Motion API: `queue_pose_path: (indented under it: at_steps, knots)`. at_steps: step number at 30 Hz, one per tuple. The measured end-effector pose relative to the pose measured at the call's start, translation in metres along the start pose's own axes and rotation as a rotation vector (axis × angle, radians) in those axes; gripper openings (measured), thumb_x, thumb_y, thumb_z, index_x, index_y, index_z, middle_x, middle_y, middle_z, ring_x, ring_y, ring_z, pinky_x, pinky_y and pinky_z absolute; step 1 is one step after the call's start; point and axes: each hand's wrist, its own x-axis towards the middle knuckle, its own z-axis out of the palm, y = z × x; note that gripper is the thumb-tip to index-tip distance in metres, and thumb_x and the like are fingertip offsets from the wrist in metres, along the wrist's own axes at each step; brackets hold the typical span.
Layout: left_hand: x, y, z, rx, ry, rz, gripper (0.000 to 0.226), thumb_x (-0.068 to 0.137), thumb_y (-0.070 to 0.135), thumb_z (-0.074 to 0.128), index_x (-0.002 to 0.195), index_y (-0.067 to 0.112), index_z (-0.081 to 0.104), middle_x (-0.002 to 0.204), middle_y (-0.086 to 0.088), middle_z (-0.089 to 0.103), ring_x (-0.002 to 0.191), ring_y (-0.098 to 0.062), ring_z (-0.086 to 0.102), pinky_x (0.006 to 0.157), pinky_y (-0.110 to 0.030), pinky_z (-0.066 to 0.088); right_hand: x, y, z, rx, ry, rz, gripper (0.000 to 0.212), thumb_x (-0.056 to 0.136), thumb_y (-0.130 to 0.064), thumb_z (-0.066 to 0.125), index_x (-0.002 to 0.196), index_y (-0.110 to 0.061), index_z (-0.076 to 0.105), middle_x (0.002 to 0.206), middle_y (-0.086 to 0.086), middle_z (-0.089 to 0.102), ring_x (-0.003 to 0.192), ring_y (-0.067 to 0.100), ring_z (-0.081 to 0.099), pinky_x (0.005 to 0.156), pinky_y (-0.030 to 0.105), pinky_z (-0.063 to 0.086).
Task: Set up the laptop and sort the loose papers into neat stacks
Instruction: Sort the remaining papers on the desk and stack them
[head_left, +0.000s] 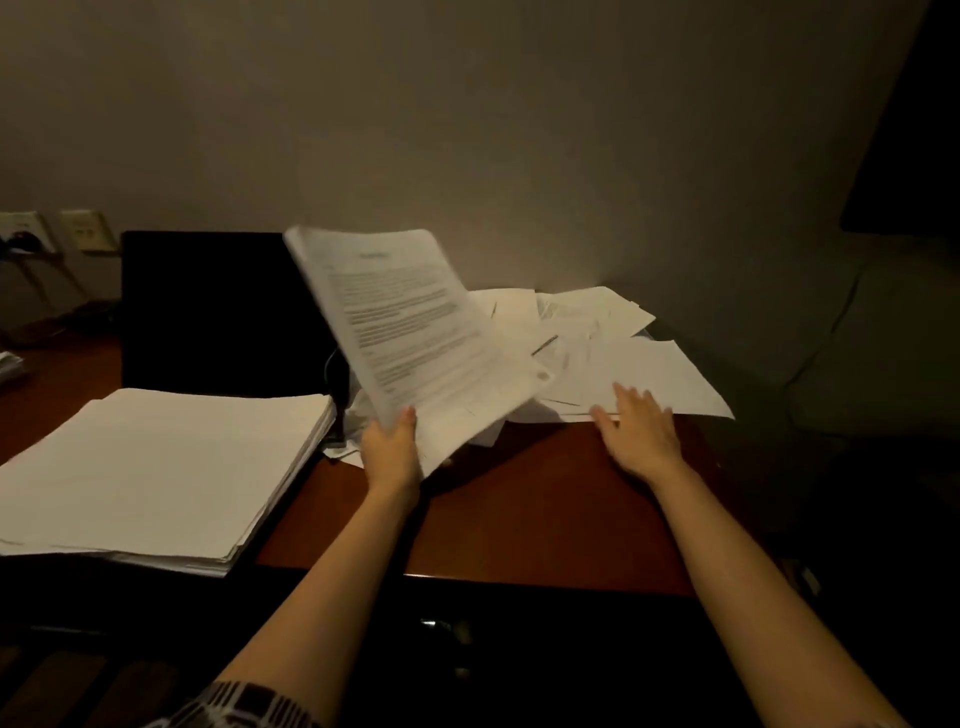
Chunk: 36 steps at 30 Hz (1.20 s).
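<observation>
Left of left hand's grip, lower: tall neat stack (161, 473) on bench (519, 514), long edges running away toward open laptop (218, 312) behind it. Ahead-right of both hands: loose papers (613, 358), scattered, overlapping. Left hand (392, 449) grips thick bundle (410, 332) at near corner, thumb on top; bundle tilted up, long axis pointing away-left. Right hand (639, 428) spread wide, flat, fingertips touching near edge of loose papers. Likely next: bundle swings left, down to stack; left hand nearer.
</observation>
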Motion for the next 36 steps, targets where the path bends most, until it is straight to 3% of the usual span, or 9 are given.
queue_pose_path:
  at_steps: [3, 9, 13, 16, 22, 26, 30, 34, 36]
  knots:
    - [0.007, -0.003, -0.002, 0.037, 0.051, -0.016, 0.026, 0.098, 0.022, 0.052, 0.120, 0.010, 0.051, 0.111, -0.011, 0.063, 0.090, -0.033, 0.065, 0.065, -0.042, 0.058, -0.011, -0.007, 0.003, -0.320, -0.067, -0.057, 0.064, 0.095, -0.061, 0.023, 0.144, -0.021, 0.037, 0.148, 0.008, 0.038, 0.138, 0.027, 0.031, 0.117, 0.053, 0.001]
    - [0.000, 0.000, -0.002, 0.080, -0.030, -0.003, 0.017, 0.100, 0.023, 0.048, 0.114, 0.015, 0.046, 0.093, -0.002, 0.062, 0.063, -0.027, 0.065, 0.035, -0.027, 0.048, -0.065, -0.024, 0.003, -0.323, 0.173, -0.201, 0.052, 0.094, -0.058, 0.032, 0.120, -0.024, 0.061, 0.123, 0.002, 0.059, 0.119, 0.020, 0.048, 0.117, 0.045, 0.003]
    - [-0.003, 0.002, -0.004, 0.071, -0.072, 0.011, 0.018, 0.100, 0.021, 0.047, 0.116, 0.013, 0.047, 0.093, -0.003, 0.063, 0.055, -0.024, 0.063, 0.035, -0.027, 0.047, -0.069, -0.023, 0.001, -0.167, -0.004, -0.138, 0.065, 0.091, -0.066, 0.029, 0.147, -0.031, 0.030, 0.156, 0.002, 0.025, 0.143, 0.023, 0.022, 0.116, 0.041, -0.003]
    - [-0.006, 0.005, -0.004, 0.083, -0.100, 0.015, 0.015, 0.100, 0.020, 0.046, 0.113, 0.014, 0.048, 0.089, 0.002, 0.062, 0.049, -0.012, 0.065, 0.051, -0.039, 0.054, -0.082, -0.029, -0.002, -0.144, -0.146, -0.131, 0.073, 0.088, -0.071, 0.027, 0.148, -0.030, 0.026, 0.157, 0.002, 0.021, 0.144, 0.023, 0.018, 0.117, 0.041, 0.011]
    - [-0.007, 0.008, -0.003, 0.106, -0.073, 0.010, 0.030, 0.098, 0.020, 0.049, 0.125, 0.006, 0.052, 0.113, -0.006, 0.061, 0.101, -0.024, 0.061, 0.077, -0.035, 0.054, -0.142, -0.039, -0.019, -0.127, -0.250, -0.177, 0.083, 0.076, -0.080, 0.033, 0.145, -0.036, 0.029, 0.156, -0.008, 0.021, 0.143, 0.018, 0.020, 0.115, 0.041, 0.019]
    - [-0.008, 0.009, 0.000, 0.108, -0.107, 0.022, 0.030, 0.100, 0.018, 0.047, 0.126, 0.006, 0.052, 0.108, -0.001, 0.058, 0.091, -0.015, 0.057, 0.056, -0.012, 0.044, -0.170, -0.035, -0.032, -0.109, -0.345, -0.225, 0.093, 0.065, -0.085, 0.039, 0.145, -0.038, 0.027, 0.157, -0.013, 0.015, 0.145, 0.015, 0.015, 0.117, 0.041, 0.014]
    - [-0.010, 0.009, 0.001, 0.080, -0.102, 0.004, 0.029, 0.100, 0.018, 0.047, 0.126, 0.006, 0.052, 0.104, -0.002, 0.058, 0.073, -0.005, 0.055, 0.038, -0.009, 0.041, -0.172, -0.032, -0.043, -0.086, -0.392, -0.266, 0.089, 0.068, -0.077, 0.058, 0.143, -0.038, 0.029, 0.153, -0.014, 0.024, 0.137, 0.014, 0.029, 0.109, 0.038, 0.033]
    - [-0.007, 0.009, 0.003, 0.089, -0.083, -0.007, 0.030, 0.100, 0.019, 0.047, 0.127, 0.007, 0.052, 0.109, -0.002, 0.059, 0.091, -0.016, 0.060, 0.051, -0.014, 0.048, -0.170, -0.034, -0.038, -0.264, -0.346, -0.333, 0.095, 0.074, -0.064, 0.066, 0.149, -0.033, 0.016, 0.158, -0.004, 0.013, 0.144, 0.021, 0.018, 0.115, 0.040, 0.022]
    - [-0.007, 0.009, 0.005, 0.096, -0.077, -0.018, 0.030, 0.100, 0.019, 0.047, 0.127, 0.008, 0.052, 0.116, -0.005, 0.060, 0.099, -0.020, 0.059, 0.069, -0.026, 0.055, -0.172, -0.034, -0.038, -0.279, -0.309, -0.377, 0.081, 0.079, -0.053, 0.068, 0.146, -0.030, 0.029, 0.153, -0.001, 0.029, 0.138, 0.021, 0.030, 0.112, 0.036, 0.029]
